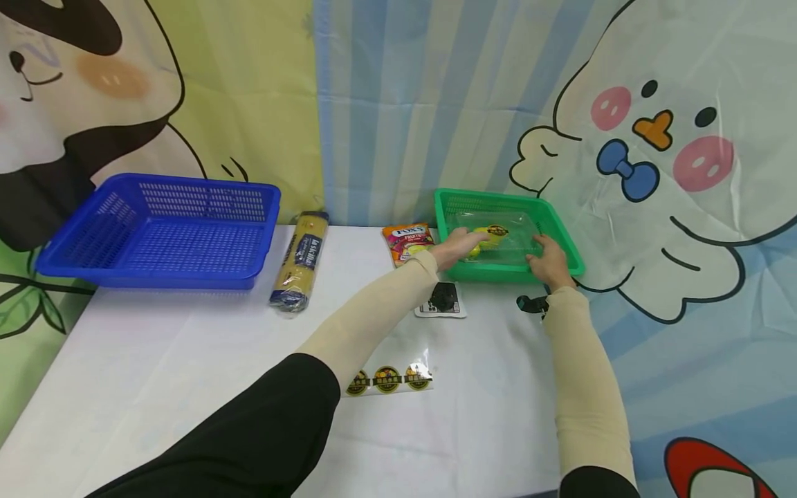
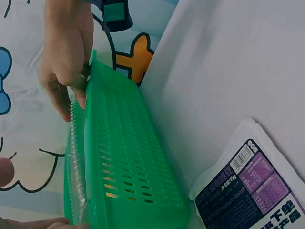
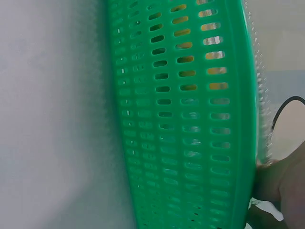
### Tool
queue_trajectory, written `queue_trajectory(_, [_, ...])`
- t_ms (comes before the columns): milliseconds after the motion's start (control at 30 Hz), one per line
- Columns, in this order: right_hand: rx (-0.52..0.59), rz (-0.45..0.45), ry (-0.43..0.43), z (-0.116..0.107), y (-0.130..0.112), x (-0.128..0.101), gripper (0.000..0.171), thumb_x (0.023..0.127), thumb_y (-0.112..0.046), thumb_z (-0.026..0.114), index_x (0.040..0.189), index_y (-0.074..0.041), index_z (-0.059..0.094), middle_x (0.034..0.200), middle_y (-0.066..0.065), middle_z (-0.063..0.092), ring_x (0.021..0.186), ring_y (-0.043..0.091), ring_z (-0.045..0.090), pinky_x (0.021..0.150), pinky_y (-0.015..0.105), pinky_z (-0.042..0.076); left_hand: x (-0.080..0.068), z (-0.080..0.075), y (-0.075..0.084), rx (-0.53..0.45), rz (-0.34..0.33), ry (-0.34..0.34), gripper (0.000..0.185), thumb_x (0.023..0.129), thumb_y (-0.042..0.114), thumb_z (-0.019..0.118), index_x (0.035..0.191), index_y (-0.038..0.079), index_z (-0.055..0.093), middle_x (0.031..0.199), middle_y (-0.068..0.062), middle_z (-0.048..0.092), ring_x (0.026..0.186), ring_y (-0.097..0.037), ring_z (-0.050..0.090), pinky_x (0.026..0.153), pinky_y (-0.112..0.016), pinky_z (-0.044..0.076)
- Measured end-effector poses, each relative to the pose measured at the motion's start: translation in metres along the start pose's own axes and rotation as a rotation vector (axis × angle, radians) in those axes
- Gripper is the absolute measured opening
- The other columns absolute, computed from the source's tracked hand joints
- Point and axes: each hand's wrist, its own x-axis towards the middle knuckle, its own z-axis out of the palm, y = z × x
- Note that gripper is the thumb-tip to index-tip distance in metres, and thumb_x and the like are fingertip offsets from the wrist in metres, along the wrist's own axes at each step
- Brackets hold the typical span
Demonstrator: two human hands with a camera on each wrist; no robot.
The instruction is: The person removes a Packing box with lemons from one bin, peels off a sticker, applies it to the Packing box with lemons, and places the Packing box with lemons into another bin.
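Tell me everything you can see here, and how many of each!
Green basket: 1, green, far right of the table.
Clear bag: 1, see-through with yellow inside, in the green basket.
Blue basket: 1, blue, far left of the table.
Pasta pack: 1, yellow and dark blue, right of the blue basket.
Candy bag: 1, orange and pink, left of the green basket.
Coffee pouch: 1, white and black, in front of the green basket.
Sticker strip: 1, clear with three round labels, near edge of the table.
Table: 1, white.
Backdrop: 1, cartoon animals, behind the table.
Left hand: 1, on the clear bag.
Right hand: 1, on the green basket's front rim.
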Motion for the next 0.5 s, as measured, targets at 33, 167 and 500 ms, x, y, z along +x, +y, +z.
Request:
queue_trajectory(33, [-0.015, 0.002, -0.018, 0.001, -0.002, 0.002, 0.058, 0.109, -0.012, 0.048, 0.162, 0.002, 0.029, 0.173, 0.027, 0.011, 0.158, 0.051, 0.010, 0.125, 0.068, 0.019, 0.000, -0.002, 0.000, 0.008, -0.001, 0.001, 0.083, 0.105, 0.047, 0.056, 0.167, 0.007, 0.018, 0.174, -0.011, 0.021, 0.158, -0.031, 0.027, 0.127, -0.049, 0.032])
queue_trajectory(167, [-0.076, -0.007, -0.099, 0.005, -0.010, 0.011, 0.055, 0.111, -0.017, 0.040, 0.160, 0.006, 0.030, 0.172, 0.028, 0.009, 0.157, 0.054, 0.008, 0.124, 0.070, 0.017, -0.002, -0.011, 0.002, 0.081, -0.016, -0.010, 0.083, 0.105, 0.048, 0.056, 0.167, 0.008, 0.020, 0.174, -0.009, 0.023, 0.158, -0.029, 0.028, 0.127, -0.047, 0.032])
queue_trajectory(500, [-0.252, 0.003, -0.135, -0.009, -0.001, -0.003, 0.060, 0.113, -0.028, 0.021, 0.161, 0.008, 0.024, 0.171, 0.032, 0.006, 0.153, 0.060, 0.012, 0.119, 0.078, 0.013, -0.057, -0.037, 0.010, 0.618, 0.177, -0.088, 0.086, 0.107, 0.051, 0.046, 0.168, 0.006, 0.005, 0.177, -0.013, 0.005, 0.164, -0.028, 0.007, 0.133, -0.043, 0.013])
